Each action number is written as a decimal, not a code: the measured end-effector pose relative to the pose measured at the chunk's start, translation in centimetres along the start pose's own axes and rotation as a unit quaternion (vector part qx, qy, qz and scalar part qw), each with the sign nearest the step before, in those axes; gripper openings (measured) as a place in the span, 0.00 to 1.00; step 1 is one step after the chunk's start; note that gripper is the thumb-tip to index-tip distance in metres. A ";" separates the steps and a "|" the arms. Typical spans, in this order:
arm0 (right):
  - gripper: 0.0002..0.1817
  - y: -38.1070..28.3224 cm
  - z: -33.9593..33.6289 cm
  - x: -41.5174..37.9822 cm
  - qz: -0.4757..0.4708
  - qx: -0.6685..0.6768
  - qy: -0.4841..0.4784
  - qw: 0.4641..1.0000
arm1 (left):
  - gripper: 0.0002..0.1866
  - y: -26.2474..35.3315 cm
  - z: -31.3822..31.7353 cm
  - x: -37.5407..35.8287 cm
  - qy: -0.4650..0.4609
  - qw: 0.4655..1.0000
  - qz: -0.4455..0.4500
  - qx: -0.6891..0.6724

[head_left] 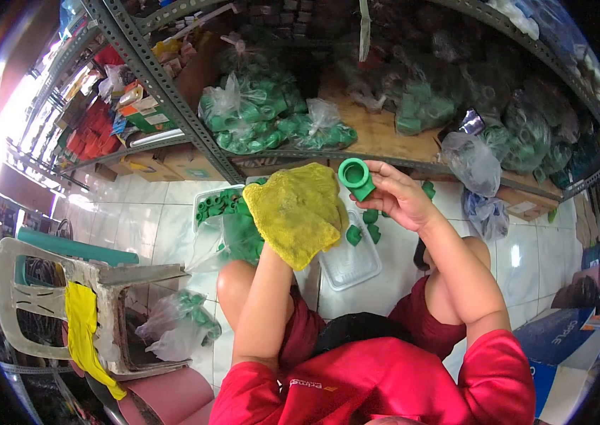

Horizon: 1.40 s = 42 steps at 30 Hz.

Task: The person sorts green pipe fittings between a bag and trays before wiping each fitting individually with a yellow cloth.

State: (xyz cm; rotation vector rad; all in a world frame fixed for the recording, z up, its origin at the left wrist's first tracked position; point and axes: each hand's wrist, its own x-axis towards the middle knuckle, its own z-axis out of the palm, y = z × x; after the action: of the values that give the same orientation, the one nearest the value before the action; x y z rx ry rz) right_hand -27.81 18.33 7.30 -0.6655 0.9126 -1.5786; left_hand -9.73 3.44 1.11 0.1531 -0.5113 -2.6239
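Observation:
My right hand (402,198) pinches a green plastic pipe fitting (361,185) between thumb and fingers, its round opening turned up toward me. A worn yellow cloth (296,212) is held up by my left hand (276,256); it drapes over the fingers and hides them, with only the wrist showing. The cloth is just left of the fitting. Below the hands, a clear plastic tray (349,265) lies on the floor between my legs. Several loose green fittings (371,217) lie by its far end.
Left of the cloth stand a container of small green fittings (222,205) and an open clear bag (218,241) of fittings. A metal shelf with bagged fittings (254,113) spans the back. A plastic chair (98,297) stands at left, and a blue box (555,340) at right.

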 end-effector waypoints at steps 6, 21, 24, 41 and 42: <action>0.21 1.2 0.8 0.0 0.011 -0.172 0.035 0.984 | 0.18 -2.9 1.7 1.0 -0.089 0.849 0.056 0.517; 0.29 7.2 -2.4 0.9 0.290 -0.153 0.335 0.883 | 0.18 -2.7 3.8 0.6 -0.054 0.891 0.017 0.450; 0.30 10.6 -5.4 1.6 0.292 0.015 0.203 0.935 | 0.19 -1.7 5.1 0.2 -0.118 0.504 0.208 0.830; 0.19 3.4 -1.1 0.6 -0.114 -0.232 0.053 0.965 | 0.18 -1.7 3.0 1.7 -0.019 0.793 0.181 0.581; 0.19 3.6 -0.7 0.4 -0.136 -0.445 0.027 0.885 | 0.18 -1.8 2.3 1.9 -0.020 0.793 0.179 0.582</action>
State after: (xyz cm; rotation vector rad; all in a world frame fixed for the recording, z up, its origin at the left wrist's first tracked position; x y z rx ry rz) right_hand -26.51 17.88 3.90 -1.4426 1.6657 -1.3610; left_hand -12.63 4.80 2.46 0.3294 -1.8876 -1.5997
